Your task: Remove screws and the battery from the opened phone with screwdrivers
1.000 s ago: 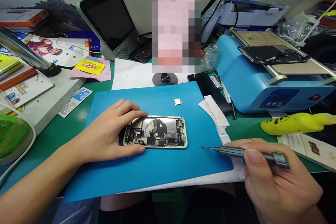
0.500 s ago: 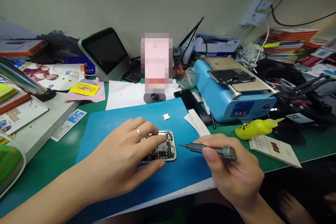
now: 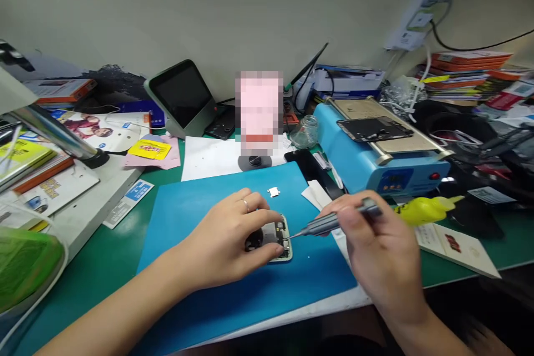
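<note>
An opened phone (image 3: pixel 278 236) with its circuit boards showing lies on a blue mat (image 3: pixel 200 295). My left hand (image 3: pixel 227 239) rests over the phone's left part, its fingers curled on the frame and holding it down. A grey precision screwdriver (image 3: pixel 334 220) is gripped in my right hand (image 3: pixel 375 250), and its tip touches the right end of the phone. A small metal part (image 3: pixel 273 192) lies on the mat just beyond the phone.
A blue heating machine (image 3: pixel 375 169) with a phone screen on top stands at the right. Beside it lie a yellow glue bottle (image 3: pixel 421 209), a card, a black phone (image 3: pixel 311 169) and white paper. A small green-framed screen (image 3: pixel 181 97), a glass jar (image 3: pixel 304 132), books and packets crowd the back and left.
The view has drawn back and risen. My right hand has brought the screwdriver leftward from the mat's edge until its tip meets the phone. My left hand has shifted further over the phone.
</note>
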Demonstrator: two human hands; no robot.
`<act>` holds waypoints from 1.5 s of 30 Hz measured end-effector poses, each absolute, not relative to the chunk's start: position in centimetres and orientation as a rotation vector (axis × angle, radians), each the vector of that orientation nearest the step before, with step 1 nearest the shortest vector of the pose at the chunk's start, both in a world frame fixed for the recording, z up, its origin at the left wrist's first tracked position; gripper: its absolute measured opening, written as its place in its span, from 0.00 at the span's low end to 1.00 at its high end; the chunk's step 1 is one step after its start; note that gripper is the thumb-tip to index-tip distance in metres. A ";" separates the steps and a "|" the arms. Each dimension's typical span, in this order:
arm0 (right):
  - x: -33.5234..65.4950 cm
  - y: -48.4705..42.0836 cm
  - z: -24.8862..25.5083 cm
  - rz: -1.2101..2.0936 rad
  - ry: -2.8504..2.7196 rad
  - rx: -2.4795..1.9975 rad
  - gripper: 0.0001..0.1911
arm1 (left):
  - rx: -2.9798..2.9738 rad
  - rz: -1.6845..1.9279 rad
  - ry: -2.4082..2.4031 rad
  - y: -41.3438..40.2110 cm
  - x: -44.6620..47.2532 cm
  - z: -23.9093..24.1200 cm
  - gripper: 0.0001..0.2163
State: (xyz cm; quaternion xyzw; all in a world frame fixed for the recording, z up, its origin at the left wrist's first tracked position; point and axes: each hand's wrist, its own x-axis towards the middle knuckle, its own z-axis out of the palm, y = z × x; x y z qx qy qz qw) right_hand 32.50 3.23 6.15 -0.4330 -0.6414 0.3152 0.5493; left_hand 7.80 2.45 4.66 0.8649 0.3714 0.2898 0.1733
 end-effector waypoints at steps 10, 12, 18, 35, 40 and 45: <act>30.8 5.6 4.3 1.141 -1.086 -1.049 0.23 | 2.494 1.238 1.113 2.4 9.1 3.3 0.08; 30.7 5.5 4.1 1.157 -1.065 -1.042 0.23 | 2.512 1.303 1.091 2.5 9.2 3.3 0.07; 30.7 5.4 3.7 1.179 -1.055 -1.031 0.22 | 2.552 1.318 1.037 2.6 9.2 3.3 0.06; 30.9 5.2 3.3 1.136 -1.000 -1.130 0.24 | 2.608 1.362 1.011 2.8 9.3 3.0 0.07; 31.0 5.3 3.0 1.129 -1.016 -1.125 0.24 | 2.603 1.361 1.008 2.8 9.4 3.1 0.06; 31.0 5.3 2.9 1.110 -1.021 -1.121 0.24 | 2.608 1.355 1.021 2.8 9.3 3.2 0.08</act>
